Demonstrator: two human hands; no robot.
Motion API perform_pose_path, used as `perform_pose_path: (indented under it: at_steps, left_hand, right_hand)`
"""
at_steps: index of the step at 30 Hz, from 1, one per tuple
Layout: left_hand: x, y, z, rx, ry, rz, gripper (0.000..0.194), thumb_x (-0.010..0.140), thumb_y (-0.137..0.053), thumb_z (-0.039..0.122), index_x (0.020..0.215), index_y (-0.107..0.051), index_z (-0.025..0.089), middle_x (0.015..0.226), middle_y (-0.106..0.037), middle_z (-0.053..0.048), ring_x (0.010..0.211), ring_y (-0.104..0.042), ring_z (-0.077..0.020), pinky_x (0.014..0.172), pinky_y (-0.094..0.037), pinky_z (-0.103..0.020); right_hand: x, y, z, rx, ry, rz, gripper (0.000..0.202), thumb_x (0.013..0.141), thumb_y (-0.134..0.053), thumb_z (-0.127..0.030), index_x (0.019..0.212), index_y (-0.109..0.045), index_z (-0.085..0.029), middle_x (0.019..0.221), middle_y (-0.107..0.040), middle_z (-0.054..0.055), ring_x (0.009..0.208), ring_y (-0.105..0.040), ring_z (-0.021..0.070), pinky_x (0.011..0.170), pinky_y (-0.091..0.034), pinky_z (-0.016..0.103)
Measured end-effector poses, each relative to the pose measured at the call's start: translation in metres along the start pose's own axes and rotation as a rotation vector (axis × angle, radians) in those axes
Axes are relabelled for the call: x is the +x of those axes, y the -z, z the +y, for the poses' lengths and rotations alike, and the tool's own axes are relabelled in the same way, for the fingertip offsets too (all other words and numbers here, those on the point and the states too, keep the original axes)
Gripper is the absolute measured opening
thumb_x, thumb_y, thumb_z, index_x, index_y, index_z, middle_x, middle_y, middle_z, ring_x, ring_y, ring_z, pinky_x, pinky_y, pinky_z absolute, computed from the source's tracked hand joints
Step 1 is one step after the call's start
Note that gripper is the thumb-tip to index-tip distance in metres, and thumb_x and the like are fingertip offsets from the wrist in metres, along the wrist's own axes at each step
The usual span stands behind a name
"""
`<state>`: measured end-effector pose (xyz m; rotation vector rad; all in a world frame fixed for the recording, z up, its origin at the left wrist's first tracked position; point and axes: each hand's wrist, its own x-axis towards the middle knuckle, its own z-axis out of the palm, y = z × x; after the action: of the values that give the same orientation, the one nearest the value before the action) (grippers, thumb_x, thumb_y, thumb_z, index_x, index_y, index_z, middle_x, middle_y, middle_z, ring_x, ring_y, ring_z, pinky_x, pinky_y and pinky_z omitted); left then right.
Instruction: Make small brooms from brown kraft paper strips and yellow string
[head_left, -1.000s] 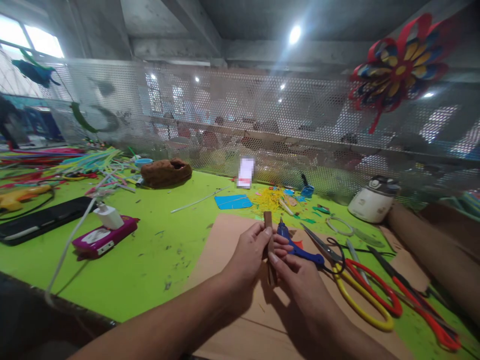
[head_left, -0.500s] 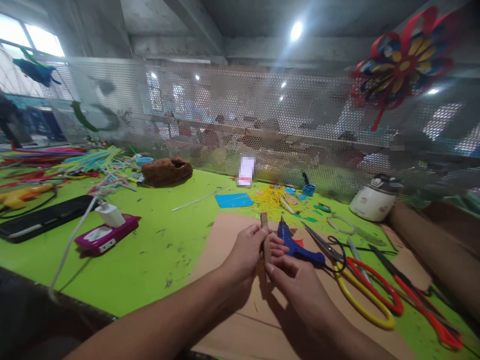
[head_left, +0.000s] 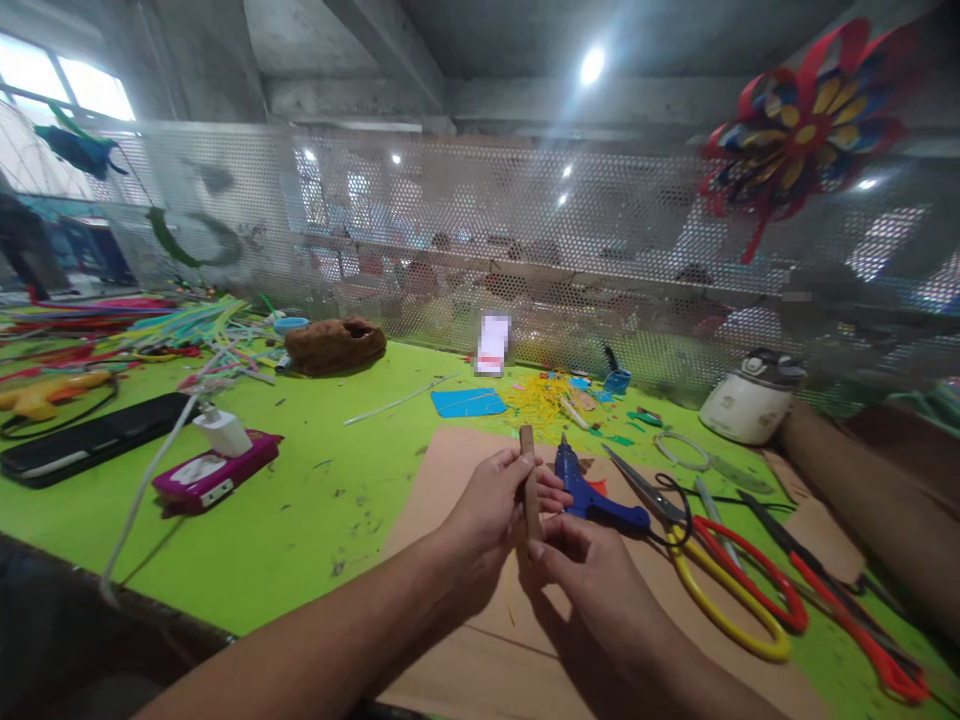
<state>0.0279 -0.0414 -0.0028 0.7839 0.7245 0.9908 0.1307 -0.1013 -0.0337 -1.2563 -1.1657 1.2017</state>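
A narrow brown strip [head_left: 532, 495] stands nearly upright between my hands, above a brown cardboard sheet [head_left: 435, 480]. My left hand [head_left: 499, 500] pinches its upper part with the thumb in front and the fingers behind. The thumb and fingers of my right hand [head_left: 592, 565] grip the strip's lower end. Just right of my hands lies a blue glue gun [head_left: 592, 495]. Beside it are scissors with yellow handles [head_left: 731, 600] and scissors with red handles [head_left: 862, 610].
A purple power strip [head_left: 217, 475] with a white plug and a black case [head_left: 97, 435] lie at left. Behind are a brown pouch [head_left: 334, 347], blue sheet [head_left: 469, 402] and yellow scraps [head_left: 544, 395]. Another person's arm [head_left: 870, 500] rests at right, near a white pot [head_left: 750, 400].
The fingers of my right hand have shifted slightly at the strip's lower end. My left hand keeps its hold, and the strip stands a little more upright.
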Motion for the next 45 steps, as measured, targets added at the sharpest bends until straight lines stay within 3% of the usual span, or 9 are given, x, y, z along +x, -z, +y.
perform_pose_path:
  at_steps: [5, 8, 18, 24, 30, 37, 45]
  left_hand:
    - [-0.002, -0.001, 0.001, -0.089, -0.003, -0.094, 0.010, 0.078, -0.056, 0.014, 0.087, -0.051, 0.013, 0.077, -0.064, -0.009, 0.064, -0.064, -0.0157, 0.058, -0.052, -0.026]
    - [0.000, 0.000, -0.003, -0.101, -0.054, -0.141, 0.018, 0.076, -0.059, 0.010, 0.091, -0.050, 0.014, 0.082, -0.064, -0.009, 0.068, -0.065, -0.0153, 0.060, -0.053, -0.025]
    - [0.001, 0.002, -0.005, -0.046, -0.101, -0.118, 0.015, 0.080, -0.059, 0.012, 0.091, -0.049, 0.013, 0.084, -0.064, -0.010, 0.068, -0.065, -0.0143, 0.061, -0.053, -0.023]
    - [0.000, 0.003, -0.004, -0.101, -0.068, -0.167, 0.018, 0.079, -0.058, 0.012, 0.096, -0.050, 0.013, 0.084, -0.064, -0.010, 0.071, -0.066, -0.0165, 0.063, -0.054, -0.025]
    - [0.001, 0.002, -0.008, -0.080, -0.116, -0.156, 0.018, 0.077, -0.064, 0.013, 0.089, -0.050, 0.014, 0.085, -0.065, -0.009, 0.072, -0.067, -0.0160, 0.066, -0.053, -0.025]
    - [-0.002, -0.003, -0.010, 0.015, -0.151, -0.112, 0.021, 0.081, -0.063, 0.030, 0.084, -0.051, 0.014, 0.079, -0.067, -0.008, 0.064, -0.065, -0.0146, 0.063, -0.051, -0.025]
    - [-0.002, -0.001, -0.012, -0.006, -0.137, -0.055, 0.018, 0.081, -0.063, 0.029, 0.082, -0.053, 0.014, 0.076, -0.066, -0.007, 0.060, -0.064, -0.0134, 0.059, -0.052, -0.024]
  right_hand:
    - [-0.007, -0.007, -0.004, 0.150, -0.061, 0.088, 0.007, 0.069, -0.067, -0.025, 0.069, -0.065, -0.018, 0.066, -0.059, 0.001, 0.062, -0.050, 0.0138, 0.057, -0.041, 0.025]
    - [-0.004, -0.004, -0.006, 0.135, -0.049, 0.037, 0.011, 0.069, -0.069, -0.026, 0.066, -0.063, -0.017, 0.063, -0.056, 0.000, 0.061, -0.048, 0.0133, 0.057, -0.040, 0.026]
    - [0.002, -0.002, -0.007, 0.172, -0.073, -0.005, 0.012, 0.067, -0.070, -0.025, 0.069, -0.064, -0.015, 0.060, -0.056, 0.000, 0.059, -0.047, 0.0120, 0.058, -0.040, 0.026]
    - [-0.005, -0.006, -0.009, 0.260, -0.105, 0.068, 0.009, 0.067, -0.071, -0.022, 0.068, -0.063, -0.017, 0.061, -0.055, -0.001, 0.058, -0.045, 0.0111, 0.058, -0.041, 0.025]
    - [-0.005, -0.011, -0.012, 0.277, -0.081, 0.133, 0.026, 0.068, -0.074, -0.039, 0.063, -0.061, -0.017, 0.061, -0.051, -0.001, 0.058, -0.044, 0.0120, 0.056, -0.040, 0.025]
    - [0.009, -0.002, -0.003, -0.006, -0.008, 0.121, 0.051, 0.067, -0.066, -0.061, 0.048, -0.054, -0.015, 0.046, -0.042, -0.002, 0.046, -0.033, 0.0098, 0.044, -0.023, 0.024]
    - [0.009, -0.005, 0.001, -0.115, 0.082, 0.103, 0.050, 0.075, -0.059, -0.058, 0.053, -0.059, -0.014, 0.052, -0.054, 0.004, 0.050, -0.045, 0.0142, 0.047, -0.033, 0.027]
